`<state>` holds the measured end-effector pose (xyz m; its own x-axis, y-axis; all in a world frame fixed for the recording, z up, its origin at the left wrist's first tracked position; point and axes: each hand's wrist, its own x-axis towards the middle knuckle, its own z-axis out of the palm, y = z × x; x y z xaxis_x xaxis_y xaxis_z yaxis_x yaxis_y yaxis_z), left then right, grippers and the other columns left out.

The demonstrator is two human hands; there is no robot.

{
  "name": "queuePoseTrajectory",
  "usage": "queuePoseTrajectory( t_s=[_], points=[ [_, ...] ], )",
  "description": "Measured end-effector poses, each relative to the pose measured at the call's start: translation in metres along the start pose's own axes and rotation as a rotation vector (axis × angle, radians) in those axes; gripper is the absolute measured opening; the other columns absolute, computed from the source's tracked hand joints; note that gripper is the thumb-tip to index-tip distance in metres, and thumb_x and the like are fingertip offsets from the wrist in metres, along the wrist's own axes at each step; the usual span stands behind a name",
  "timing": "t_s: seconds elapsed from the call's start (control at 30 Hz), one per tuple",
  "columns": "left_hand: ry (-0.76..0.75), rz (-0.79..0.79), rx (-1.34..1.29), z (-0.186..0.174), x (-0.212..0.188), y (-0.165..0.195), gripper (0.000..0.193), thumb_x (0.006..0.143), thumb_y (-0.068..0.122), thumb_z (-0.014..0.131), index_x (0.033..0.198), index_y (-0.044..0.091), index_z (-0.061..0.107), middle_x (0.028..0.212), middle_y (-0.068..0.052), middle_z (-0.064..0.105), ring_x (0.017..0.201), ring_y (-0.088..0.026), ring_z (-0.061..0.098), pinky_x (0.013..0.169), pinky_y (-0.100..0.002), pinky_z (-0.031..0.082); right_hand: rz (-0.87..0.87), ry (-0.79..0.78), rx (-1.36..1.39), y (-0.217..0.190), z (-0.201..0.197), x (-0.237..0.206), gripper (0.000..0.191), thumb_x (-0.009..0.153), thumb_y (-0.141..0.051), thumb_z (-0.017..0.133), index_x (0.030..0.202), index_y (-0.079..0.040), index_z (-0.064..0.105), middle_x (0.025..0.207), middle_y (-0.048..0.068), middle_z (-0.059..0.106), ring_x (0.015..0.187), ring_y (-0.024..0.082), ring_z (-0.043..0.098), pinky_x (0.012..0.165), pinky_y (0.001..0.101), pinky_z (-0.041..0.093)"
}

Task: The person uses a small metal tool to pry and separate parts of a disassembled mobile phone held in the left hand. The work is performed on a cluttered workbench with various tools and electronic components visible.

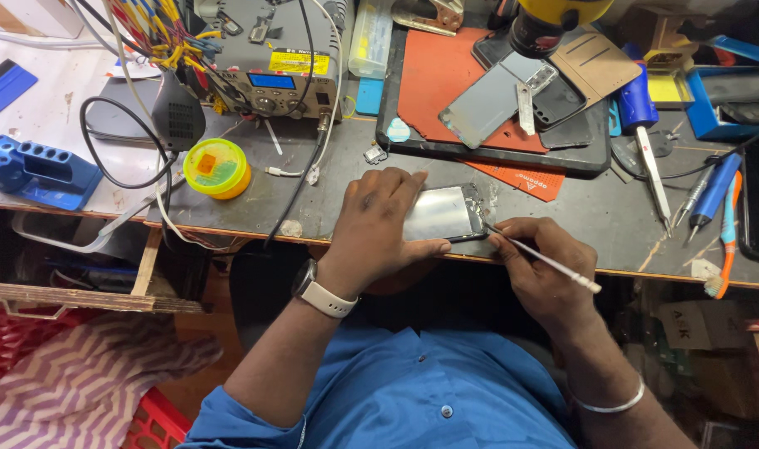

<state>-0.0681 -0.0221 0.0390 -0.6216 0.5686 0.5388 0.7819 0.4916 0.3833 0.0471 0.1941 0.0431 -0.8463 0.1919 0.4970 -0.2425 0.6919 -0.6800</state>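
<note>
The left hand (379, 229) clamps the phone (446, 214) at the desk (330, 175) edge; right hand (542, 270) fingers grip a thin tool (546, 261) picking its seemingly part-cleared corner, with debris left.

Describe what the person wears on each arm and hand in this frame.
Both hands are bare, without gloves. The left hand has a watch with a pale strap at the wrist; the right hand has a thin silver bangle further up the forearm. Blue shirt sleeves are rolled up.
</note>
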Motion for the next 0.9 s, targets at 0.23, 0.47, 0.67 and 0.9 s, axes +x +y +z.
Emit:
queuePoseTrajectory(
  t_s=[0.23,0.47,0.67,0.9],
  points=[
    [-0.04,-0.02,0.01,0.001,0.0,-0.001,0.08,0.064,0.064,0.084,0.121,0.01,0.071,0.116,-0.007,0.059,0.114,-0.029,0.052,0.096,-0.047,0.041,-0.087,0.056,-0.092,-0.008,0.007,-0.003,0.015,0.091,-0.008,0.08,0.092,0.0,0.068,0.094,0.013,0.077,0.08,0.019,0.076,0.069,0.0286,0.06],
    [-0.036,-0.044,0.013,0.001,0.0,0.0,0.079,0.064,0.064,0.084,0.12,0.01,0.071,0.116,-0.008,0.058,0.11,-0.029,0.052,0.094,-0.046,0.041,-0.193,0.14,-0.222,-0.024,0.017,-0.009,0.012,0.092,-0.005,0.078,0.089,-0.001,0.067,0.093,0.014,0.075,0.081,0.026,0.074,0.073,0.0336,0.058],
    [-0.041,-0.027,-0.012,0.003,0.001,-0.004,0.079,0.064,0.064,0.084,0.12,0.01,0.07,0.115,-0.007,0.059,0.11,-0.029,0.053,0.094,-0.047,0.04,-0.134,0.165,-0.197,-0.025,0.021,-0.008,0.014,0.091,-0.003,0.078,0.087,0.0,0.065,0.091,0.015,0.074,0.079,0.026,0.074,0.069,0.0335,0.058],
    [-0.068,-0.002,-0.053,0.0,0.002,-0.007,0.076,0.064,0.06,0.085,0.118,0.009,0.07,0.114,-0.006,0.059,0.11,-0.028,0.052,0.094,-0.047,0.039,-0.133,0.18,-0.221,-0.024,0.026,-0.005,0.016,0.09,-0.002,0.079,0.083,0.001,0.065,0.088,0.015,0.075,0.075,0.025,0.074,0.065,0.0323,0.057]
  ],
)
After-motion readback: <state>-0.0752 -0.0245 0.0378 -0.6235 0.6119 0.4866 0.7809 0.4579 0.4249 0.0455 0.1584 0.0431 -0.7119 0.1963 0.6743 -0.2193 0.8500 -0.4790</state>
